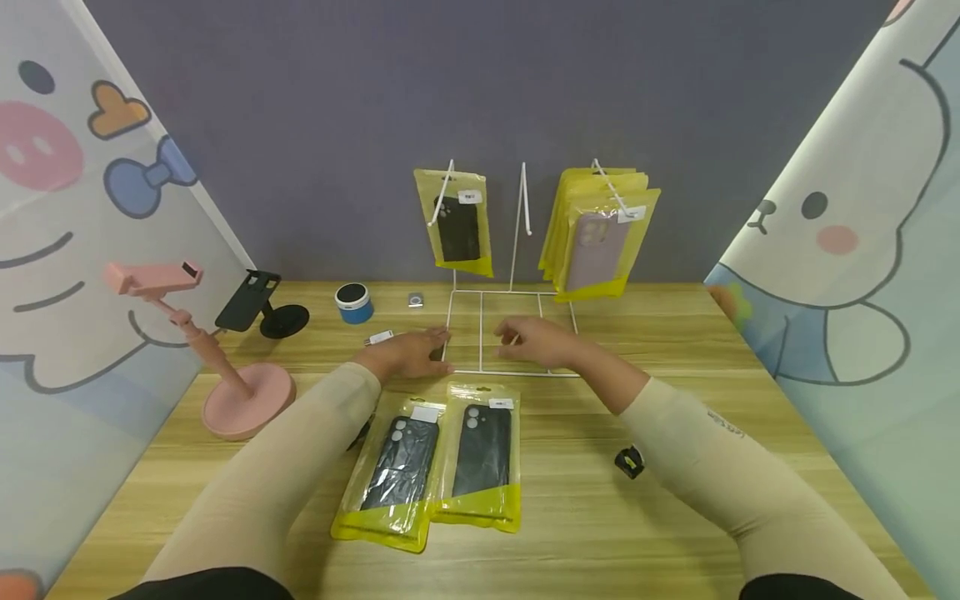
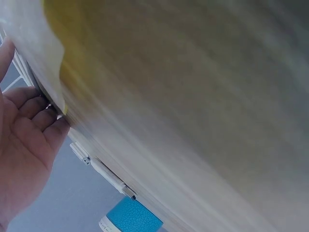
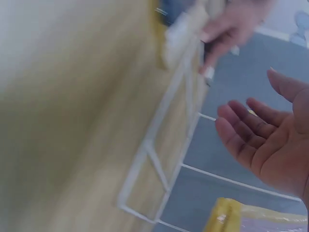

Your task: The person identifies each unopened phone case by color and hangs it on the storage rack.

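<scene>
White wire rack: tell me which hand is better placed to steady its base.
Probably left. The left hand already touches the white wire rack's base edge; the right hand hovers open above it.

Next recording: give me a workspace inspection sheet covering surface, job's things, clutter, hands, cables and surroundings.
Surface: wooden table, light grain.
Job's things: white wire rack with yellow-bagged phone cases hung left and right; two bagged cases lying flat in front.
Clutter: pink phone stand, black stand, blue speaker, small black item.
Hands: left hand at the rack base's left edge; right hand open over the base.
Cables: nothing seen.
Surroundings: grey wall, cartoon side panels.
</scene>
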Demonstrator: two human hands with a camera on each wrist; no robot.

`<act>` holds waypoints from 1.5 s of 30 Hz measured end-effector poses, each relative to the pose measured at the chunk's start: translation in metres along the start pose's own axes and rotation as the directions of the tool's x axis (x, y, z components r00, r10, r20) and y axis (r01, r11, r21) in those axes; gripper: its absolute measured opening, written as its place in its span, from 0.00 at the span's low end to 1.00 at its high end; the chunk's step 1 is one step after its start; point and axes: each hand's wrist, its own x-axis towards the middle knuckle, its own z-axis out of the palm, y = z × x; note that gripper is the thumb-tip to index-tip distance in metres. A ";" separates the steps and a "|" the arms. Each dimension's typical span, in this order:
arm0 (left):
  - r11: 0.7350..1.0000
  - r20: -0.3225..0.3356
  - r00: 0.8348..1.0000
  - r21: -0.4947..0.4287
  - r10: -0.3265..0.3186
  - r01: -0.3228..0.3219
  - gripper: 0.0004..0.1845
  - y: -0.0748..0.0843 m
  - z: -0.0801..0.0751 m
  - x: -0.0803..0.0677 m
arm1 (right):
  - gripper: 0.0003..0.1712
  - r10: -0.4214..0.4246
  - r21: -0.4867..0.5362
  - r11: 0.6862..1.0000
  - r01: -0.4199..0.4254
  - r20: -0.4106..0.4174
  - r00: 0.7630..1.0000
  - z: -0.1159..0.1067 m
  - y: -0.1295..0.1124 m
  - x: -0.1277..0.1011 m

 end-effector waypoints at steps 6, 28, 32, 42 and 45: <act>1.000 -0.006 1.000 0.008 0.014 -0.014 0.46 -0.001 -0.001 -0.001 | 0.31 0.035 -0.094 0.995 -0.026 0.090 0.995 0.036 0.014 -0.020; 0.998 -0.038 0.999 0.044 0.036 -0.034 0.43 0.001 -0.001 -0.002 | 0.11 0.014 0.549 0.836 -0.002 -0.016 1.000 0.027 0.029 -0.025; 1.000 -0.045 0.999 0.020 0.024 -0.023 0.44 0.000 -0.001 -0.002 | 0.15 0.040 0.652 0.754 0.084 -0.173 0.984 0.010 0.016 -0.020; 0.999 -0.056 0.998 -0.003 0.041 -0.041 0.44 -0.003 0.001 0.000 | 0.04 0.018 0.636 0.674 0.376 -0.523 0.852 -0.024 -0.034 0.000; 0.999 -0.064 0.997 -0.011 0.042 -0.043 0.43 -0.002 0.002 0.000 | 0.03 0.023 0.651 0.632 0.420 -0.557 0.830 -0.028 -0.049 0.010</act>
